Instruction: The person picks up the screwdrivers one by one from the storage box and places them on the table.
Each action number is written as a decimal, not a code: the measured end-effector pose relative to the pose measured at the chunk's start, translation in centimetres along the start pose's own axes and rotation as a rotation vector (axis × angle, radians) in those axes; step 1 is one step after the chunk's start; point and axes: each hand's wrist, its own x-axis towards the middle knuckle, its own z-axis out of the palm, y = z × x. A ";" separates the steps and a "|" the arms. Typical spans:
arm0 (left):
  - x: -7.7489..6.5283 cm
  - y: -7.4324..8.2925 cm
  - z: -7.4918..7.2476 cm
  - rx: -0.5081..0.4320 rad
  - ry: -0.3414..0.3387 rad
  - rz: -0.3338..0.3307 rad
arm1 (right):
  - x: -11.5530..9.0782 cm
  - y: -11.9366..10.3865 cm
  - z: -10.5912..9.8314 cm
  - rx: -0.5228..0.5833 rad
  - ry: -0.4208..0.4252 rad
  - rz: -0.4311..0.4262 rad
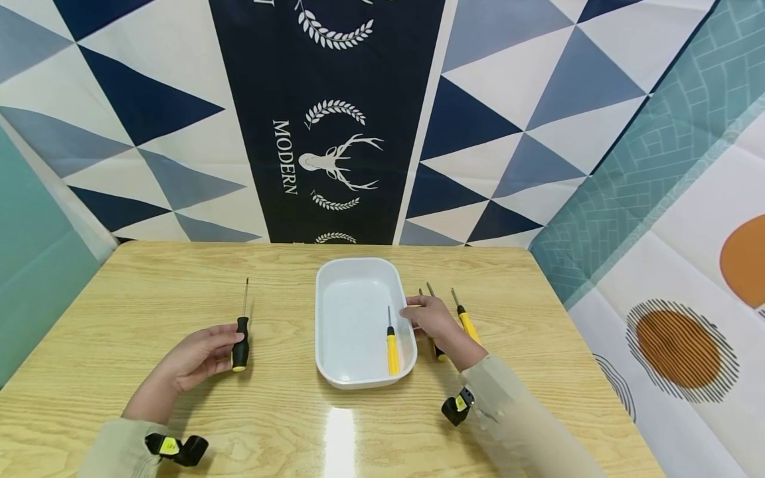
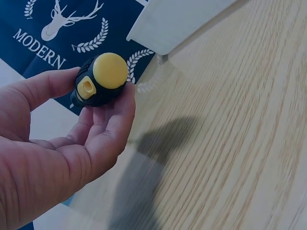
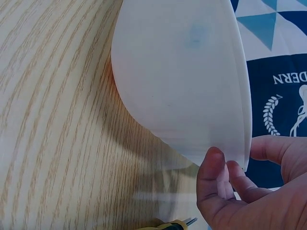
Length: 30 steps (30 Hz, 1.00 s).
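Observation:
My left hand (image 1: pixel 197 358) holds a screwdriver (image 1: pixel 240 348) with a black handle, its thin shaft pointing to the back of the table. The left wrist view shows the yellow end cap (image 2: pixel 110 71) of that handle between thumb and fingers. At the middle stands a white tray (image 1: pixel 349 312), and a yellow-handled screwdriver (image 1: pixel 392 354) lies inside it along the right side. My right hand (image 1: pixel 435 322) pinches the tray's right rim. In the right wrist view the thumb and fingers lie on opposite sides of the tray wall (image 3: pixel 177 81).
Right of the tray, another yellow-handled screwdriver (image 1: pixel 469 326) lies on the wooden table (image 1: pixel 275 425). Partly hidden by my right hand are more screwdrivers, one with a black handle and yellow end (image 1: pixel 441 356). A patterned cloth (image 1: pixel 335 219) hangs behind the table.

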 end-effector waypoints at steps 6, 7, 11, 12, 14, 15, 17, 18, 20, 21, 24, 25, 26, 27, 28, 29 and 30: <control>0.1 -0.1 -0.4 0.043 0.055 -0.022 | -0.1 -0.1 -0.1 -0.008 0.003 0.006; 0.0 -0.1 -0.4 0.057 0.062 -0.026 | -0.1 -0.1 -0.1 -0.009 0.004 0.005; -0.2 -0.1 -0.7 0.147 0.126 -0.051 | -0.1 -0.2 0.0 -0.007 0.005 0.013; -0.3 -0.1 -0.7 0.167 0.141 -0.058 | -0.1 -0.2 0.0 -0.007 0.004 0.014; -0.4 -0.1 -0.9 0.195 0.172 -0.076 | -0.1 -0.2 0.1 -0.010 0.003 0.011; -0.5 -0.1 -0.9 0.202 0.180 -0.084 | -0.1 -0.2 0.1 -0.011 0.002 0.008; -0.6 -0.1 -1.0 0.214 0.197 -0.097 | -0.1 -0.2 0.1 -0.011 0.003 0.006; -0.7 -0.1 -1.1 0.221 0.205 -0.102 | -0.2 -0.1 0.1 -0.013 0.001 0.003; -0.8 -0.1 -1.2 0.232 0.220 -0.107 | -0.2 -0.1 0.1 -0.011 0.000 0.002; -0.9 -0.1 -1.2 0.237 0.227 -0.110 | -0.3 -0.2 0.2 -0.010 0.000 0.002; -0.9 -0.2 -1.4 0.247 0.252 -0.118 | -0.3 -0.1 0.2 -0.010 -0.001 0.000; -0.9 -0.2 -1.5 0.247 0.259 -0.119 | -0.3 -0.2 0.2 -0.010 0.001 0.000; -0.9 -0.2 -1.6 0.250 0.266 -0.121 | -0.4 -0.2 0.2 -0.011 0.002 0.000; -0.9 -0.2 -1.6 0.254 0.272 -0.121 | -0.3 -0.1 0.1 -0.011 0.003 -0.001; -0.9 -0.2 -1.7 0.259 0.277 -0.119 | -0.3 -0.1 0.1 -0.011 0.004 -0.002; -0.9 -0.2 -1.7 0.263 0.280 -0.116 | -0.3 -0.1 0.1 -0.012 0.004 -0.003; -0.9 -0.2 -1.8 0.269 0.284 -0.113 | -0.3 -0.1 0.1 -0.013 0.005 -0.003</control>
